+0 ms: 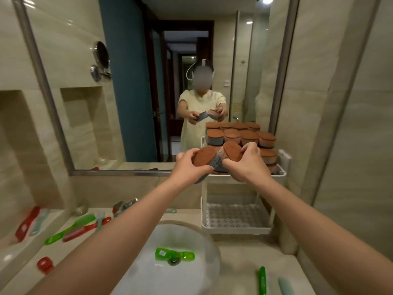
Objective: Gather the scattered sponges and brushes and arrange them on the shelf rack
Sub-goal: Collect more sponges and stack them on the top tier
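Note:
My left hand (187, 169) grips an oval sponge (203, 156) with a brown scrub face and grey-blue foam. My right hand (249, 165) grips a second sponge (232, 150) of the same kind. Both are held side by side just above the top tier of the white shelf rack (280, 173), where several matching sponges (268, 156) lie stacked. Brushes are scattered on the counter: a green one (70, 228) and a red one (85, 229) at left, a green one (174, 254) in the sink, and another green one (262, 281) at front right.
The rack's lower perforated tier (236, 216) holds nothing. A white sink basin (204, 237) sits below my arms. A mirror (148, 81) covers the wall ahead. More red and pale brushes (27, 223) lie on the left ledge, with a red round piece (45, 264) nearby.

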A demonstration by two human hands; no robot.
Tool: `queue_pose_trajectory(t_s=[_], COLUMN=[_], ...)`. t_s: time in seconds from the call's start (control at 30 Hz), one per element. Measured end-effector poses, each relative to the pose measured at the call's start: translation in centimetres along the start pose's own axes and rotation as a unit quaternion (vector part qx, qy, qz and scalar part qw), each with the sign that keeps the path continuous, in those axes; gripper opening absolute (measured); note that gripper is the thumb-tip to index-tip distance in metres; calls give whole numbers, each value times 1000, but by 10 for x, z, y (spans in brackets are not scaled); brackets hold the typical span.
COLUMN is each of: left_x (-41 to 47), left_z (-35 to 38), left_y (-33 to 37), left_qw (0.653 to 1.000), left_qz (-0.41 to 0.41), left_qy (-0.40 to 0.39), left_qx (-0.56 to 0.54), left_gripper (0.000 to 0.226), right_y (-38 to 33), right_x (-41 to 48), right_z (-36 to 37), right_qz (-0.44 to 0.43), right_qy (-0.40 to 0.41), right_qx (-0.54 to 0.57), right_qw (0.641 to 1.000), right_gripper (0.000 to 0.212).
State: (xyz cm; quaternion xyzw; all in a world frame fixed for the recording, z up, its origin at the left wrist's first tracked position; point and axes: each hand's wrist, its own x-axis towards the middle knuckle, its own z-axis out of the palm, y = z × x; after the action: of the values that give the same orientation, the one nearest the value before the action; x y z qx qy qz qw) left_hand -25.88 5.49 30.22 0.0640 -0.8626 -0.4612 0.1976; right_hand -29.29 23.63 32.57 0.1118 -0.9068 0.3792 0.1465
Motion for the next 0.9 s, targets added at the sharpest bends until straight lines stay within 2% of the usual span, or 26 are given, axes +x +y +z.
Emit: queue_pose_trajectory(t_s=[0.23,0.43,0.6,0.9], left_x=[51,84,102,119], left_z=[36,56,72,88], left_y=[30,38,38,31], left_qw=[992,962,948,948], left_qz=[63,123,155,162], left_qy=[-13,23,32,34], left_qx=[109,242,277,273], left_gripper=[82,72,61,55], right_y=[38,60,71,79], right_x=[56,100,128,135], right_z=[-29,-33,-28,-17], right_qz=[-14,-54,-53,-58], right_qy=[25,33,13,11], right_qx=[-33,-77,-109,-121], right_qw=[999,995,993,991], right_gripper=[62,51,47,47])
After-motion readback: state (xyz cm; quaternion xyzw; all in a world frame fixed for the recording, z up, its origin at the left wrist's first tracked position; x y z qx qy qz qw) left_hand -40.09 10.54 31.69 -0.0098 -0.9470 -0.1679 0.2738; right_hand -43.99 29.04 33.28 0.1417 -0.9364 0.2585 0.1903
